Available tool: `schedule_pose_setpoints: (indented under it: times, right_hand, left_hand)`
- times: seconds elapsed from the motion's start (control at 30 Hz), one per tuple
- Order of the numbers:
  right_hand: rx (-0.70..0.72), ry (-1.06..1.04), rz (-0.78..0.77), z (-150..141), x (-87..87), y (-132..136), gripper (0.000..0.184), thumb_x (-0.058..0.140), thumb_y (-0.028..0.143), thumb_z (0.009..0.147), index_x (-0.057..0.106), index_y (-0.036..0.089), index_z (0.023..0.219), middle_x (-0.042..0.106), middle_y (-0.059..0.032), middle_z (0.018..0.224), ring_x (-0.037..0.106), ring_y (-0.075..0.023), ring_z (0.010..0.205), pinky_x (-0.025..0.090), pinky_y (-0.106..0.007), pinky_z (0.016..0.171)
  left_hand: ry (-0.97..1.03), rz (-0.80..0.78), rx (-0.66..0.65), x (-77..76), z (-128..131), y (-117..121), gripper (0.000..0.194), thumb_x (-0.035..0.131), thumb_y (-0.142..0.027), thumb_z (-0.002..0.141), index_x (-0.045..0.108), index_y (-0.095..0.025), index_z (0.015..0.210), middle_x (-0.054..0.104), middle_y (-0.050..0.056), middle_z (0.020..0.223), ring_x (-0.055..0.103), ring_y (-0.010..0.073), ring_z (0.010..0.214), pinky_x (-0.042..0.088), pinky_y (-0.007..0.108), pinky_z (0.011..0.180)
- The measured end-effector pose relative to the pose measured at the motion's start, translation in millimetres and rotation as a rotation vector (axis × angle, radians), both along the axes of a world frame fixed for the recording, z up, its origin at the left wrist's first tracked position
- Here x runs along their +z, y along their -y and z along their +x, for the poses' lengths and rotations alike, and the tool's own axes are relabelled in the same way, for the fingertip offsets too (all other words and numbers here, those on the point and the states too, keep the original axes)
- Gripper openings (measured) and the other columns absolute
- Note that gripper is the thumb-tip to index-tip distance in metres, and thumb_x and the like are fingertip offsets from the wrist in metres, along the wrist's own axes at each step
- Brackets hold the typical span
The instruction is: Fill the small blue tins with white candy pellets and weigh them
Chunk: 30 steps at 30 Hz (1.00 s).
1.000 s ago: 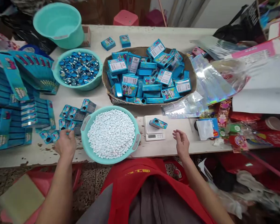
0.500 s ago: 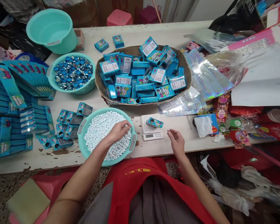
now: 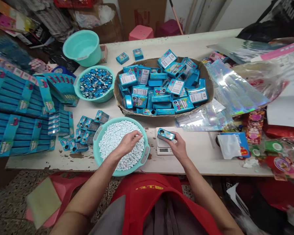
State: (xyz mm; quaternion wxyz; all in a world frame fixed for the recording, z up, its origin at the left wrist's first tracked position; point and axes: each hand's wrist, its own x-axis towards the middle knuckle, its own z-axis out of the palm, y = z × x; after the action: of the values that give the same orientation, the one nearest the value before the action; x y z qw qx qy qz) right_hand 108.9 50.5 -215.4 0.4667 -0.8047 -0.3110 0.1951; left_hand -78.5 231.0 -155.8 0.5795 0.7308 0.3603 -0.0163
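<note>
My left hand (image 3: 129, 142) rests in the teal basin (image 3: 145, 156) of small white candies (image 3: 112, 140), its fingers curled and pinched among them. My right hand (image 3: 176, 146) grips a small blue box (image 3: 165, 134) with a round hole on top, which sits on a white scale (image 3: 162, 147). A wicker basket (image 3: 208, 80) piled with several blue boxes stands just behind the scale.
A teal bowl of blue and silver caps (image 3: 95, 82) and an empty teal tub (image 3: 83, 47) stand at the back left. Flat blue cartons (image 3: 17, 111) are stacked at the left, small open boxes (image 3: 87, 130) beside the basin. Holographic bags (image 3: 232, 91) and packets crowd the right.
My left hand went from the small boxes at the left into the basin of candies. My right hand moved from the bare table onto the blue box on the scale.
</note>
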Motion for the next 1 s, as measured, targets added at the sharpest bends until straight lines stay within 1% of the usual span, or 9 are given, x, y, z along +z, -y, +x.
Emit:
schedule_pose_setpoints:
  times: [0.13,0.23,0.43,0.6,0.7,0.77,0.83,0.93,1.0]
  right_hand:
    - [0.204,0.130,0.036,-18,35.9,-20,0.035,0.066,0.044,0.078,0.060,0.023,0.104,0.066,-0.0059,0.100,0.062,-0.0231,0.093,0.049,-0.037,0.083]
    - [0.294,0.172,0.040,-34,52.2,-30,0.031,0.065,0.042,0.080,0.060,0.025,0.105,0.067,-0.0057,0.100,0.062,-0.0237,0.094,0.049,-0.037,0.082]
    - [0.322,0.153,0.056,-49,52.1,-43,0.033,0.066,0.043,0.079,0.061,0.023,0.106,0.068,-0.0055,0.100,0.063,-0.0229,0.092,0.050,-0.036,0.082]
    - [0.325,0.156,0.061,-59,54.6,-55,0.035,0.065,0.046,0.080,0.060,0.023,0.107,0.067,-0.0057,0.100,0.063,-0.0229,0.091,0.051,-0.035,0.080]
    - [0.508,0.138,0.057,-68,62.6,-67,0.036,0.062,0.049,0.081,0.060,0.025,0.107,0.067,-0.0059,0.101,0.063,-0.0237,0.093,0.051,-0.036,0.081]
    - [0.604,0.175,0.060,-64,71.4,-81,0.044,0.061,0.053,0.080,0.057,0.025,0.115,0.066,-0.0072,0.110,0.062,-0.0252,0.099,0.050,-0.039,0.084]
    - [0.565,0.335,0.086,-45,81.2,-101,0.058,0.061,0.057,0.078,0.052,0.023,0.124,0.060,-0.0108,0.123,0.056,-0.0293,0.112,0.044,-0.045,0.095]
    - [0.351,0.641,0.099,3,93.3,-134,0.063,0.061,0.062,0.074,0.058,0.017,0.118,0.053,-0.0179,0.129,0.041,-0.0381,0.127,0.028,-0.055,0.105]
    - [0.248,0.653,0.072,35,98.2,-151,0.054,0.062,0.065,0.070,0.065,0.020,0.099,0.060,-0.0180,0.116,0.041,-0.0424,0.124,0.023,-0.061,0.102]
  left_hand:
    - [0.054,0.299,-0.161,38.8,21,10,0.024,0.039,-0.033,0.090,0.059,-0.022,0.095,0.063,0.000,0.081,0.055,0.0155,0.073,0.039,0.026,0.068]
    - [-0.046,0.448,-0.268,51.3,24,10,0.023,0.043,-0.031,0.090,0.057,-0.023,0.107,0.066,0.002,0.084,0.059,0.0186,0.077,0.041,0.027,0.070]
    - [-0.110,0.445,-0.182,39.0,-5,-9,0.025,0.042,-0.034,0.091,0.058,-0.022,0.107,0.067,0.002,0.082,0.062,0.0205,0.080,0.043,0.030,0.074]
    - [-0.057,0.461,-0.107,23.8,-40,-14,0.048,0.053,-0.027,0.085,0.045,-0.024,0.132,0.053,0.008,0.134,0.045,0.0246,0.125,0.036,0.040,0.102]
    - [0.104,0.425,-0.139,25.4,-49,-4,0.050,0.057,-0.024,0.082,0.046,-0.025,0.131,0.052,0.007,0.134,0.046,0.0209,0.124,0.036,0.036,0.103]
    - [0.117,0.419,-0.050,29.5,-58,-3,0.035,0.058,-0.029,0.082,0.056,-0.023,0.117,0.062,0.006,0.117,0.055,0.0195,0.110,0.042,0.032,0.095]
    - [0.022,0.442,0.182,33.3,-81,-8,0.034,0.061,-0.039,0.080,0.058,-0.022,0.108,0.065,0.004,0.106,0.060,0.0192,0.098,0.045,0.029,0.086]
    - [-0.354,0.466,0.554,33.5,-144,-19,0.044,0.059,-0.049,0.077,0.055,-0.022,0.111,0.067,0.006,0.097,0.063,0.0232,0.089,0.046,0.032,0.076]
    - [-0.682,0.449,0.666,24.6,-195,-21,0.043,0.053,-0.047,0.080,0.053,-0.020,0.114,0.068,0.010,0.095,0.065,0.0291,0.088,0.046,0.036,0.074]
